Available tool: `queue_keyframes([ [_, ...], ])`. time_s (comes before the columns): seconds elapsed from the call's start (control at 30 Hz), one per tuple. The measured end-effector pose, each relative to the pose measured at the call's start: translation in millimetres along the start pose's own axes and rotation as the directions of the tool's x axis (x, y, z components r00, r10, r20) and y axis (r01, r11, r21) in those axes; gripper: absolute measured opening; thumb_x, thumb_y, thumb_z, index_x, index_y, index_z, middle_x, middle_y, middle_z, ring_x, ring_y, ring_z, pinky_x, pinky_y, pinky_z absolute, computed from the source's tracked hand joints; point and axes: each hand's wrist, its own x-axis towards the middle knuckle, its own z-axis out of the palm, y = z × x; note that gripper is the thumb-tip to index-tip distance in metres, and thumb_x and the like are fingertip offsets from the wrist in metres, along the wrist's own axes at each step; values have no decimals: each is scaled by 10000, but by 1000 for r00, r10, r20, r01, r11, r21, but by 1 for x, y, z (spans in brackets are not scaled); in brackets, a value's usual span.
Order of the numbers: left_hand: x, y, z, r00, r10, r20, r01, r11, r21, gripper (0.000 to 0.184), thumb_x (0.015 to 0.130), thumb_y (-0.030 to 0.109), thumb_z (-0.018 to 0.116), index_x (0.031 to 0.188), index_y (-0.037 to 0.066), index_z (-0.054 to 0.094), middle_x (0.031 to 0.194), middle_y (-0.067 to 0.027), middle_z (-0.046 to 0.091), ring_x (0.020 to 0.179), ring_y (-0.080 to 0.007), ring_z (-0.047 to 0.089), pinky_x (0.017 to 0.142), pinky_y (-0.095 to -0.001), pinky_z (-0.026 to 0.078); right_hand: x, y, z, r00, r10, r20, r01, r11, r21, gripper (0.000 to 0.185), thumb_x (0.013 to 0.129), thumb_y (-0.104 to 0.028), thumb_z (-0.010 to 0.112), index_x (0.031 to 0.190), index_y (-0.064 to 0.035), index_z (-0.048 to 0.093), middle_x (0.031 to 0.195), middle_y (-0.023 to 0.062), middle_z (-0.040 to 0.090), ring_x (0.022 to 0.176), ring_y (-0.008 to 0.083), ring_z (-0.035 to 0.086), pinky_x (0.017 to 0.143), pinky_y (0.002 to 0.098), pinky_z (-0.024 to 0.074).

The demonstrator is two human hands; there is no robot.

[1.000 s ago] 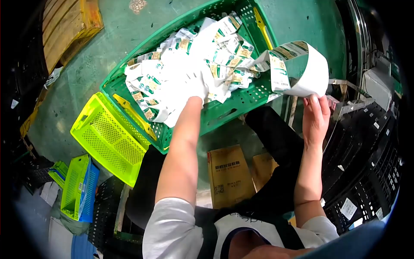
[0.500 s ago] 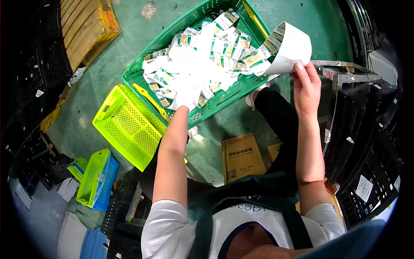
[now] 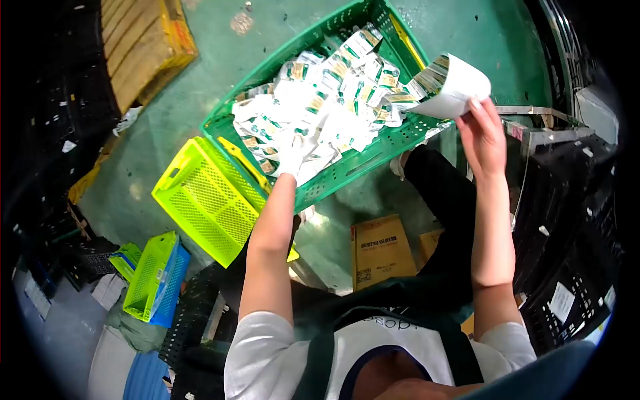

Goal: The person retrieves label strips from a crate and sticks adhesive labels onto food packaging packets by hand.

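A green crate (image 3: 353,162) holds a heap of printed white packet strips (image 3: 363,87) with green and tan markings. My left hand (image 3: 291,157) reaches into the near left part of the heap; glare washes out its fingers, so its grip cannot be made out. At the crate's right end, my right hand (image 3: 481,120) pinches the lower edge of a curled strip (image 3: 457,90), its blank white side outward. That strip loops over the crate's right rim and runs back into the heap.
A yellow-green crate (image 3: 213,207) lies left of the green one. Smaller green and blue crates (image 3: 160,277) stand lower left. A wooden pallet (image 3: 143,50) is upper left, a cardboard box (image 3: 381,252) near my legs, and black crates (image 3: 567,200) at the right.
The view has shifted, and the crates appear farther right than a second ago. The curled strip at my right hand has become a smaller loop, closer to the crate. My left hand stays at the heap.
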Motion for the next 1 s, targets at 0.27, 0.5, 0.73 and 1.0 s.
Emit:
queue_keyframes([
  [0.27, -136, 173, -158, 974, 39, -225, -213, 511, -833, 285, 938, 160, 507, 1145, -32, 550, 1081, -111, 597, 977, -186, 577, 833, -317, 480, -38, 101, -2, 965, -243, 103, 239, 638, -732, 644, 810, -190, 664, 1361, -16, 380, 1324, 165, 474, 1204, 261, 473, 986, 372, 392],
  [0.5, -303, 276, -208, 773, 365, -520, -634, 478, -608, 359, 891, 89, 503, 1238, 0, 473, 1205, -147, 553, 1093, -270, 553, 927, -408, 465, -216, 52, 111, 647, -230, 726, 653, 658, -374, 775, 729, -239, 706, 1393, -73, 341, 1368, 165, 414, 1281, 301, 383, 1067, 385, 309],
  [0.73, -427, 265, -224, 710, 475, -519, -700, 554, -451, 414, 899, 68, 456, 1306, -3, 428, 1311, -134, 488, 1187, -255, 486, 1001, -367, 397, -314, 58, 61, 508, -227, 831, 713, 651, -259, 174, 775, -167, 648, 833, -13, 588, 823, 154, 590, 808, 329, 587, 731, 393, 470],
  [1.0, -515, 297, -225, 834, 391, -390, -538, 416, -733, 485, 911, 122, 524, 1356, -11, 386, 1280, -93, 514, 1134, -167, 520, 977, -299, 391, -368, 86, -36, 531, 115, 840, 691, 515, -507, 185, 760, -159, 634, 883, -23, 617, 895, 168, 618, 886, 351, 596, 772, 411, 478],
])
